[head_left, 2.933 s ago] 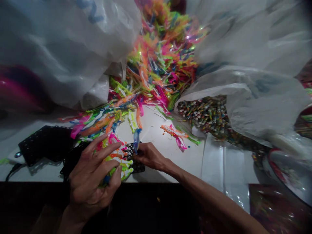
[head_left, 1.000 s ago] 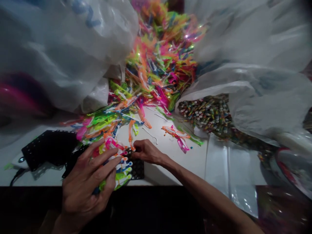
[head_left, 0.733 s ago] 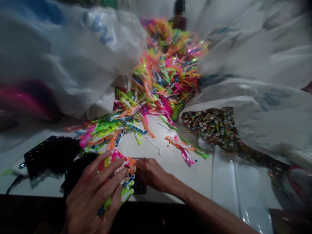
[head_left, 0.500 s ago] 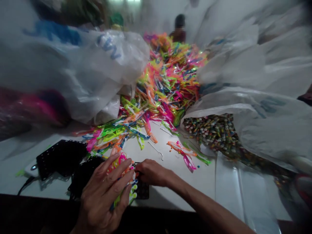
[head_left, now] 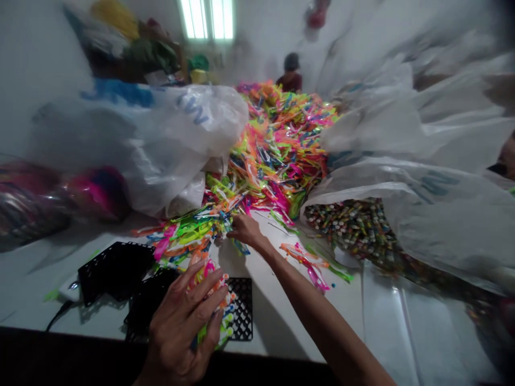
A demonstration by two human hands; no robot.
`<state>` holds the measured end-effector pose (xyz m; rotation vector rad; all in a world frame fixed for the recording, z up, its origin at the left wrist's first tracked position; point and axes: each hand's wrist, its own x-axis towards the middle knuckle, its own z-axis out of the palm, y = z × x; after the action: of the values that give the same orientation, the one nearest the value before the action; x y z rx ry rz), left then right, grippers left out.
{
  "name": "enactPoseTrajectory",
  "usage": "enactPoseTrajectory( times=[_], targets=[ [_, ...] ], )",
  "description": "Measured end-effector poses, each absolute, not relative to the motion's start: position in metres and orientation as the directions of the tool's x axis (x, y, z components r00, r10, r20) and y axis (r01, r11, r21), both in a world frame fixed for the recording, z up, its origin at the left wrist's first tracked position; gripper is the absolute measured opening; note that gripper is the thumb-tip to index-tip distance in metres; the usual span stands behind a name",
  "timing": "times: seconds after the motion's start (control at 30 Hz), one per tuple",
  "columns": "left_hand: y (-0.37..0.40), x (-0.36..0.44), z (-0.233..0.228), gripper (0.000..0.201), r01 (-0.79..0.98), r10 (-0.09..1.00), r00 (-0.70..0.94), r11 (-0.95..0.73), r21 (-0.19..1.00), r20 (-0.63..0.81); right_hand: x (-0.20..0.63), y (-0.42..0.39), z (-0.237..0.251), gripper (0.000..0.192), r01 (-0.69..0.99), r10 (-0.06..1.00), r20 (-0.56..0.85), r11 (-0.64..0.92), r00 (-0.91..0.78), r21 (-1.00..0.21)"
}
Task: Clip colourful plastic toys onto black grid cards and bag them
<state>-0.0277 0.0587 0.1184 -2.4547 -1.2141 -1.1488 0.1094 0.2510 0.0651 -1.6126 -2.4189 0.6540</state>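
Head view, one entry: sorting station on a white table (head_left: pixel 289 321).

Left hand (head_left: pixel 183 327): fingers spread flat, pressing a row of bright plastic strips (head_left: pixel 213 300) down onto a black grid tray (head_left: pixel 241 316) at the near edge of the table. Nothing is gripped; the hand only pins.

Right hand (head_left: pixel 244 229): reached forward to the near edge of the big pile of strips (head_left: pixel 277 155), fingers drawn together on the pile's edge; whether they have closed on a single piece cannot be told.

Risks, as judged:
- The pinned row lies loosely on the tray; a lifted or sliding palm could scatter it or push pieces out of line.
- The pile is tangled, so a pull at its edge may drag several strips along.
- The tray sits close to the table's front edge and could be nudged off.

Appearance of goods: thin, glossy strips in pink, orange, green, yellow and blue, some with white parts; light and springy by the look.

Nearby: second black tray (head_left: pixel 115 268) to the left, white plastic bags (head_left: pixel 161 139) on both sides, one open on small multicoloured pieces (head_left: pixel 354 230).
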Motion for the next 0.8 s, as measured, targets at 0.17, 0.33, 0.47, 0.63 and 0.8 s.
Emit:
enactPoseTrajectory(
  times=[0.17, 0.33, 0.47, 0.63, 0.8],
  targets=[
    [0.058, -0.028, 0.117, 0.036, 0.734, 0.612, 0.358, -0.651, 0.192, 0.705, 0.156, 0.216, 0.049, 0.033, 0.543, 0.85, -0.36, -0.107, -0.385, -0.833],
    [0.057, -0.029, 0.115, 0.039, 0.747, 0.633, 0.348, -0.633, 0.203, 0.692, 0.171, 0.213, 0.039, 0.029, 0.726, 0.935, -0.173, 0.115, -0.309, -0.678],
    [0.059, -0.029, 0.114, 0.04, 0.747, 0.634, 0.347, -0.633, 0.205, 0.691, 0.162, 0.23, 0.04, 0.035, 0.826, 0.841, -0.01, 0.53, -0.542, -0.193],
    [0.059, -0.029, 0.114, 0.041, 0.751, 0.646, 0.343, -0.625, 0.215, 0.682, 0.161, 0.234, 0.034, 0.028, 0.716, 0.715, -0.033, 0.698, -0.698, 0.008],
    [0.059, -0.028, 0.115, 0.042, 0.738, 0.632, 0.351, -0.64, 0.211, 0.691, 0.188, 0.224, 0.042, 0.025, 0.795, 0.796, 0.062, 0.605, -0.602, -0.043]
  ],
)
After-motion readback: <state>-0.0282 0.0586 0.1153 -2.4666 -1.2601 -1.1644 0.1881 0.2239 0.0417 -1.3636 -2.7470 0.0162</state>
